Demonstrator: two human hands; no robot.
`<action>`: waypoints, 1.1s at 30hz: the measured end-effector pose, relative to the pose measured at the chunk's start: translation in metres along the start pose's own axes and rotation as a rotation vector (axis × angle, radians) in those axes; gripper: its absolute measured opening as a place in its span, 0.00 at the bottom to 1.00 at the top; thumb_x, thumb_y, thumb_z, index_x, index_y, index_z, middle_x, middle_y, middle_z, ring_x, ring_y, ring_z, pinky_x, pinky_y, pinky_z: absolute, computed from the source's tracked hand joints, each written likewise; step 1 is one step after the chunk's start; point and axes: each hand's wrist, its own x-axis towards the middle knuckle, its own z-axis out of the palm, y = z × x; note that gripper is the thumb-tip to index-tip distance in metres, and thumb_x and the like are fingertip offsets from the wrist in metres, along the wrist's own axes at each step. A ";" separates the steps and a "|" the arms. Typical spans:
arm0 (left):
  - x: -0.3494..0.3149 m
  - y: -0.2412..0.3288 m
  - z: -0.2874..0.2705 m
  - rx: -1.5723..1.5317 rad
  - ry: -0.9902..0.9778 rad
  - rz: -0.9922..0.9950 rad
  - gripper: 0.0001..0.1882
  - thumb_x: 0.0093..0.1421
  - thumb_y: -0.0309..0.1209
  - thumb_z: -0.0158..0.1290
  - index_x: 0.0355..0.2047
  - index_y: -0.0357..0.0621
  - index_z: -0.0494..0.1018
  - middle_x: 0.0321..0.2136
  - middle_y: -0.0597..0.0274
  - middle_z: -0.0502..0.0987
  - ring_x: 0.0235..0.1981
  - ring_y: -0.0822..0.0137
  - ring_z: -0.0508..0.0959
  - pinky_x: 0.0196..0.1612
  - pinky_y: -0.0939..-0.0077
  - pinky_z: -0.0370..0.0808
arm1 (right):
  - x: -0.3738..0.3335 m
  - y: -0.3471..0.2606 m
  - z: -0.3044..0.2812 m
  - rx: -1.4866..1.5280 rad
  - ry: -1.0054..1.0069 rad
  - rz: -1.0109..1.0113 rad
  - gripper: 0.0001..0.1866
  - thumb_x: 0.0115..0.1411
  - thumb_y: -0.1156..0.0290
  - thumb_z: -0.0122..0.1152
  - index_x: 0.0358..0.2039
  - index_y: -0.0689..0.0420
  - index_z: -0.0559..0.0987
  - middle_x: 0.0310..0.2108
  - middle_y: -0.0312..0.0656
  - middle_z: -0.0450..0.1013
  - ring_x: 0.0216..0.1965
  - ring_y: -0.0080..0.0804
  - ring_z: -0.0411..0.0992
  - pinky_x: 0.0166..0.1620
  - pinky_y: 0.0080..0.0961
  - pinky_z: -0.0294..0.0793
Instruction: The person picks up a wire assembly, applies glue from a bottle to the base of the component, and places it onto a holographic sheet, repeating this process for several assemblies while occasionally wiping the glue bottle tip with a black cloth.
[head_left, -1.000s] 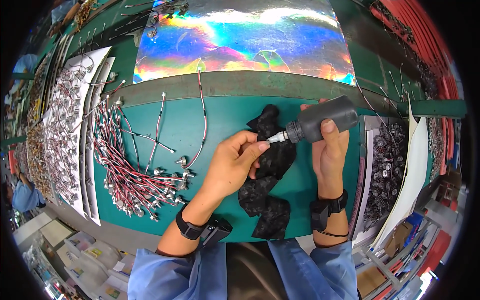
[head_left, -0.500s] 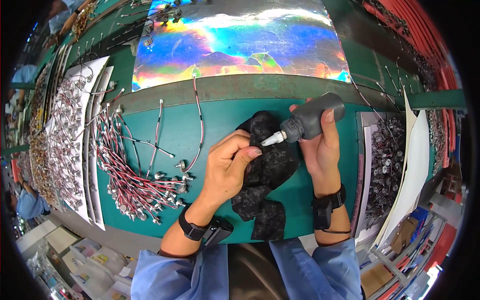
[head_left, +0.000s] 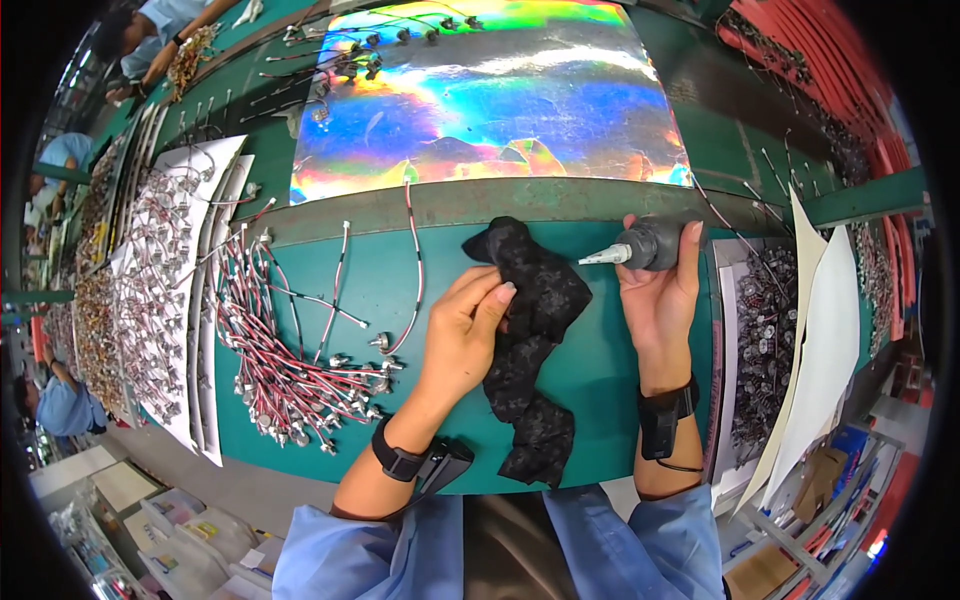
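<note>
My left hand (head_left: 460, 335) is closed, thumb and fingers pinched on the left edge of a black, mottled cloth strip (head_left: 545, 290). The cloth lies crumpled down the green work surface, its upper end folded over to the left. In my right hand (head_left: 660, 305) is a dark grey squeeze bottle (head_left: 658, 244), tilted on its side. Its white tapered nozzle (head_left: 607, 255) points left at the cloth, with a gap between them. Left of my left hand lies a bundle of red, black and white wires (head_left: 290, 375) with small round metal parts on their ends. One loose wire (head_left: 416, 280) curves beside it.
Beyond a green metal rail lies a shiny rainbow sheet (head_left: 490, 110) carrying several wired parts. White boards (head_left: 205, 300) with rows of wired parts stand at the left. A tray of dark parts (head_left: 765, 340) and upright white sheets (head_left: 825, 330) are at the right. Other people work at far left.
My right hand has drawn the bottle to the right, so its nozzle is away from the cloth and my left fingers. The cloth's upper end has flopped left. The whole view has shifted slightly.
</note>
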 end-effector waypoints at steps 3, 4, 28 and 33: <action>0.000 0.002 0.001 0.222 0.068 0.230 0.11 0.55 0.27 0.49 0.32 0.28 0.68 0.28 0.55 0.69 0.24 0.70 0.70 0.24 0.80 0.67 | -0.001 0.001 -0.001 -0.021 -0.031 -0.011 0.19 0.57 0.54 0.47 0.37 0.59 0.69 0.35 0.50 0.69 0.19 0.22 0.61 0.21 0.15 0.59; -0.002 0.006 0.001 0.191 0.059 0.135 0.12 0.54 0.28 0.49 0.34 0.28 0.68 0.29 0.54 0.69 0.25 0.69 0.71 0.27 0.79 0.67 | -0.002 0.001 -0.001 -0.032 -0.042 -0.017 0.19 0.57 0.55 0.47 0.37 0.59 0.69 0.36 0.50 0.69 0.19 0.22 0.61 0.21 0.15 0.59; -0.044 0.053 -0.114 1.001 -0.083 0.046 0.07 0.48 0.25 0.52 0.28 0.38 0.72 0.28 0.55 0.70 0.26 0.55 0.73 0.30 0.68 0.70 | -0.015 0.001 0.016 -0.110 -0.060 -0.115 0.18 0.58 0.57 0.47 0.39 0.59 0.67 0.37 0.51 0.69 0.18 0.22 0.60 0.22 0.16 0.59; -0.030 0.029 -0.115 0.991 -0.263 0.036 0.05 0.47 0.23 0.50 0.27 0.37 0.71 0.30 0.54 0.69 0.28 0.53 0.72 0.32 0.65 0.70 | -0.018 0.000 0.018 -0.109 -0.055 -0.139 0.18 0.58 0.57 0.47 0.39 0.58 0.66 0.37 0.51 0.69 0.18 0.22 0.60 0.22 0.16 0.59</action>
